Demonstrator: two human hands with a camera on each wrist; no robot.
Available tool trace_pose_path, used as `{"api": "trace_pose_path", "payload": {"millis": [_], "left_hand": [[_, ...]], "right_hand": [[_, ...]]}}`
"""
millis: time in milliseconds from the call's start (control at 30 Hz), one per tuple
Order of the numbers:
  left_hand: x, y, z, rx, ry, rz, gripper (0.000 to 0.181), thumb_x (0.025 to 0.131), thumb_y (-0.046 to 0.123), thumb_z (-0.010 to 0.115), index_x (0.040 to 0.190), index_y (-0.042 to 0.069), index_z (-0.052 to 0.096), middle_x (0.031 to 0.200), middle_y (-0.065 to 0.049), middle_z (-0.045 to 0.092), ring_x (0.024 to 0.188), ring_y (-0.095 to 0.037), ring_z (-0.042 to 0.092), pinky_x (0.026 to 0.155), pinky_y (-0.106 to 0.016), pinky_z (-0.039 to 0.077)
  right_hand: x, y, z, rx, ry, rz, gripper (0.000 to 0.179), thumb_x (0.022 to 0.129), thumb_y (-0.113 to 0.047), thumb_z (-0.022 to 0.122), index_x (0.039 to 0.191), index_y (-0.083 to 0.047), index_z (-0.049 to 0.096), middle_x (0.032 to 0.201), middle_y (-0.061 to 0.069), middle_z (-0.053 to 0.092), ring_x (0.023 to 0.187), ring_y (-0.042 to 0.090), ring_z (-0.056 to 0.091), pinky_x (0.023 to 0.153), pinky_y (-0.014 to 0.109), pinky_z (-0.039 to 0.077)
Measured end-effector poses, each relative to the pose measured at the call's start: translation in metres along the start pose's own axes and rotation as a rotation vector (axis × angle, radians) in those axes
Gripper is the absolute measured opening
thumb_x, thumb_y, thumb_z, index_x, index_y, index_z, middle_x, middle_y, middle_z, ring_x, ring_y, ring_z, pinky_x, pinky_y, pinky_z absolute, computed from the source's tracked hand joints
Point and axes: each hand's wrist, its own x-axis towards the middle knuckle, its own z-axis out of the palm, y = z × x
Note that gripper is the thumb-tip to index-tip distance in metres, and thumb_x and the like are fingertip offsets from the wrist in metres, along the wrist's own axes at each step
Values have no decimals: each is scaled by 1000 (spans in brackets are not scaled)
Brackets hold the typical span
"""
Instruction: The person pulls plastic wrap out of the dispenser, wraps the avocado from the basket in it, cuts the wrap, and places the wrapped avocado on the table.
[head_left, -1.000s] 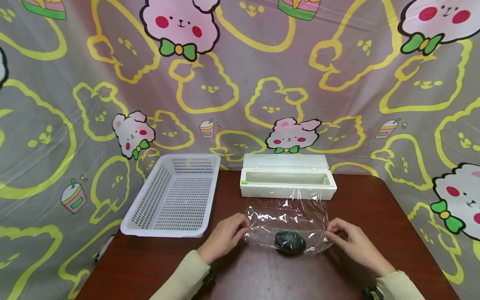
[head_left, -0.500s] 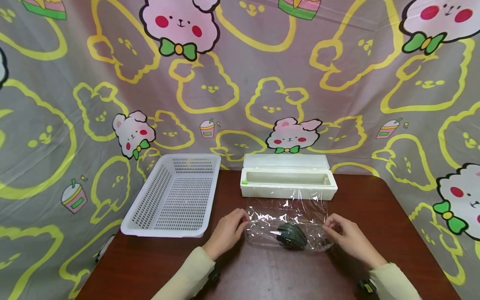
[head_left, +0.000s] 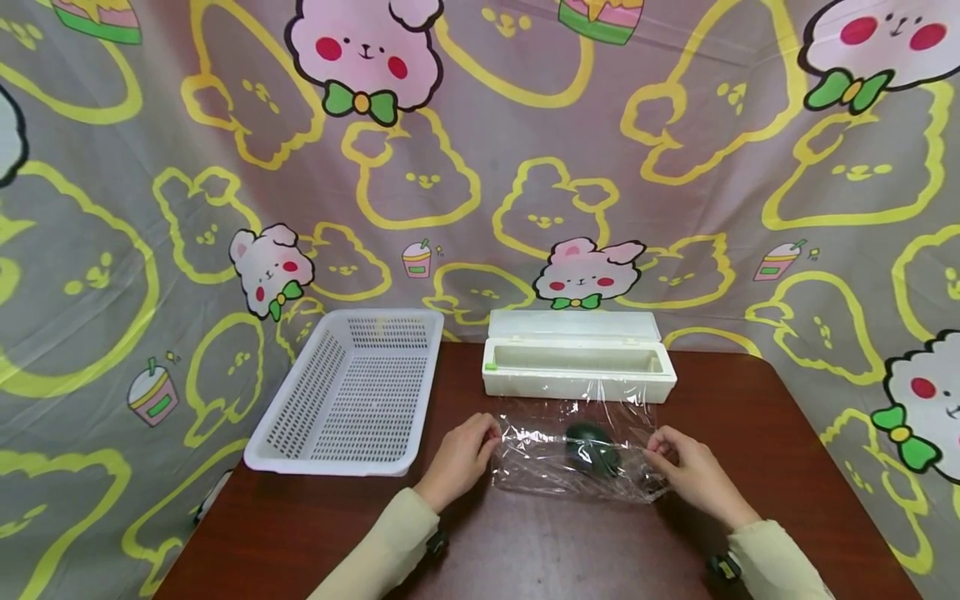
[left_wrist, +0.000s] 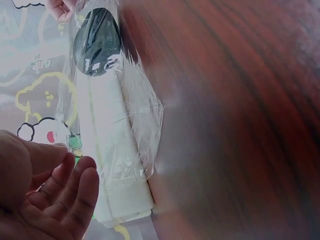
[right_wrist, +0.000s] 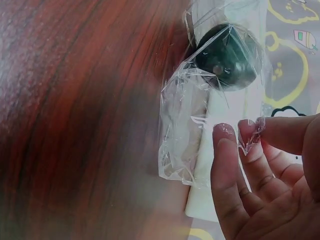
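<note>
The left hand (head_left: 459,457) and right hand (head_left: 693,472) pinch opposite edges of creased, shiny clear plastic film (head_left: 531,468); a smooth, glossy dark-green rounded object (head_left: 591,448) shows through it between them, before the white box (head_left: 577,388).

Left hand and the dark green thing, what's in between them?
Clear film lies between the left hand and the dark green thing. The head view shows it, with the hand pinching the film's edge.
</note>
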Motion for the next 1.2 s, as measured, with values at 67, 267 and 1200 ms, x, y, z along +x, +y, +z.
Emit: {"api": "trace_pose_path", "payload": {"millis": [67, 267, 1200], "left_hand": [[-1, 0, 0, -4, 3, -2, 6, 97, 10, 70, 97, 13, 65, 91, 4, 62, 80, -10, 60, 72, -27, 53], [-2, 1, -1, -13, 32, 5, 9, 95, 7, 72, 96, 13, 65, 90, 4, 62, 79, -10, 61, 72, -28, 53], [20, -8, 14, 7, -3, -39, 15, 95, 2, 68, 97, 16, 66, 85, 3, 62, 76, -15, 61, 68, -30, 52]], "right_hand": [[0, 1, 0, 10, -8, 9, 11, 97, -9, 70, 93, -13, 62, 80, -2, 62, 66, 3, 54, 57, 24, 45], [0, 2, -1, 19, 23, -10, 10, 98, -9, 71, 95, -14, 62, 81, -1, 63, 67, 4, 53, 58, 25, 46], [25, 16, 14, -106, 28, -5, 14, 91, -10, 78, 89, -13, 65, 78, -2, 63, 68, 12, 51, 65, 31, 41]]}}
